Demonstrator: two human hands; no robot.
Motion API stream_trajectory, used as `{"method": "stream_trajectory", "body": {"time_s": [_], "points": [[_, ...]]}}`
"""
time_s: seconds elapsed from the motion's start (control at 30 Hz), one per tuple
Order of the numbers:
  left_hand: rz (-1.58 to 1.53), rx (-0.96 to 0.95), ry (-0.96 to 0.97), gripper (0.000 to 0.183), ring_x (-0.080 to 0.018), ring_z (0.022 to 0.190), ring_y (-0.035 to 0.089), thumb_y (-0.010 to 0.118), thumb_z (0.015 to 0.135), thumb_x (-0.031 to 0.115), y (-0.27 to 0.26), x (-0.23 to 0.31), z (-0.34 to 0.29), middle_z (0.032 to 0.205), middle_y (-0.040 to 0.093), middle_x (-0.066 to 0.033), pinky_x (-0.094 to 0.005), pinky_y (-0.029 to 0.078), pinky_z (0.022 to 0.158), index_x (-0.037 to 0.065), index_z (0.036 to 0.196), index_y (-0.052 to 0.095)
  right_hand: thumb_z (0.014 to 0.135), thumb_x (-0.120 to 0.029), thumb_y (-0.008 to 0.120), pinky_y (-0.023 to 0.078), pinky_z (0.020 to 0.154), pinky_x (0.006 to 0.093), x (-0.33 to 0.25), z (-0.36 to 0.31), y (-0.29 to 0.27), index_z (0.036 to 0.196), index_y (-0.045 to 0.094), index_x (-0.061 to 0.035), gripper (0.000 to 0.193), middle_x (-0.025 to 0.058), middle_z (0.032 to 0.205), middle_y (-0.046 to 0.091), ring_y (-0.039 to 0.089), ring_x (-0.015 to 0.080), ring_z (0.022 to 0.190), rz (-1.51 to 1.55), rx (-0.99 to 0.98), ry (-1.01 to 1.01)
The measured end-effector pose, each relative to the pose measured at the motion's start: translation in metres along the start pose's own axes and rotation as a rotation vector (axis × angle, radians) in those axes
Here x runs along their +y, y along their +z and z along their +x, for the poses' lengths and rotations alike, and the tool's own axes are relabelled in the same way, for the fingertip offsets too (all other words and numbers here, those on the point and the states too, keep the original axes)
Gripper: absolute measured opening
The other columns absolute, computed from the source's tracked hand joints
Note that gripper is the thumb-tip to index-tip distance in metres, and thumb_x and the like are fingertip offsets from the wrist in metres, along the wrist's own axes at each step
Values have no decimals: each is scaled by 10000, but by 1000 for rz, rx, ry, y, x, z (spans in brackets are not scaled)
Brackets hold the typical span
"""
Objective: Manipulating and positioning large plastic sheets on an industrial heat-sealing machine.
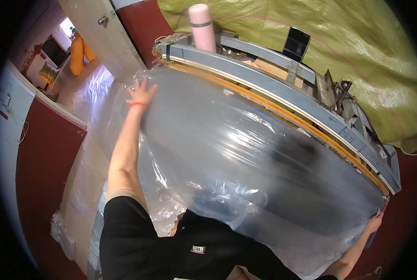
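Black cloth of the wearer's shirt (180,256) comes nearest, below and between the two hands, with a bare forearm reaching out on each side. Clear plastic film (208,116) spreads between the hands, shiny and wrinkled, and runs on loosely past the left one. The left hand (141,94), with a red bracelet (137,104) at its wrist, lies on the film, fingers spread and gripping nothing. Well apart from it, the right hand (375,221) is at the film's other end, fingers bent; whether they pinch it, I cannot tell. Beyond both hands runs a grey metal frame (264,78) with an orange strip (329,141) along its near side, its end near the right hand. A pink bottle (202,30) stands beyond the left hand; a dark phone (296,44) leans farther right.
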State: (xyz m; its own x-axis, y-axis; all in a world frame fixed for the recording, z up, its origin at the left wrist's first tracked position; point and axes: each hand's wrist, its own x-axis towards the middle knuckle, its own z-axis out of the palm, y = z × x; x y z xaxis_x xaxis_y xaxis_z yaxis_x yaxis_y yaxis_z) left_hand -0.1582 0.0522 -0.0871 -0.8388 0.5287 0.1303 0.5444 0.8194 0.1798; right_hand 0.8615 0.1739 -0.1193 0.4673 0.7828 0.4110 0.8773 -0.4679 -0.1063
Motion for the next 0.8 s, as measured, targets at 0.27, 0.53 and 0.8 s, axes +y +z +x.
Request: {"method": "stream_trajectory", "body": {"time_s": [0.27,0.53,0.8], "points": [[-115,-135,217,601,-286,1302,197,459,792,571,13,-35,61,1417,224,-64,-513,169,1024,291,1312,350,887,-330,423,424,730,438,28,19,0,1062,518,7,391,243,995,563,539,397,885,-107,29,-83],[-1154,382,150,338,-134,819,580,528,858,306,-26,-114,25,903,635,-61,-269,441,735,16,1017,594,824,-487,490,400,828,379,12,60,-40,1086,499,82,626,232,1046,556,527,342,969,135,-140,13],[-291,127,234,230,-330,874,572,466,840,183,140,-250,-120,951,602,-161,-364,457,758,33,963,591,824,-268,588,423,795,330,-39,52,-38,1018,522,66,392,172,986,582,551,267,901,284,-59,-325]]}}
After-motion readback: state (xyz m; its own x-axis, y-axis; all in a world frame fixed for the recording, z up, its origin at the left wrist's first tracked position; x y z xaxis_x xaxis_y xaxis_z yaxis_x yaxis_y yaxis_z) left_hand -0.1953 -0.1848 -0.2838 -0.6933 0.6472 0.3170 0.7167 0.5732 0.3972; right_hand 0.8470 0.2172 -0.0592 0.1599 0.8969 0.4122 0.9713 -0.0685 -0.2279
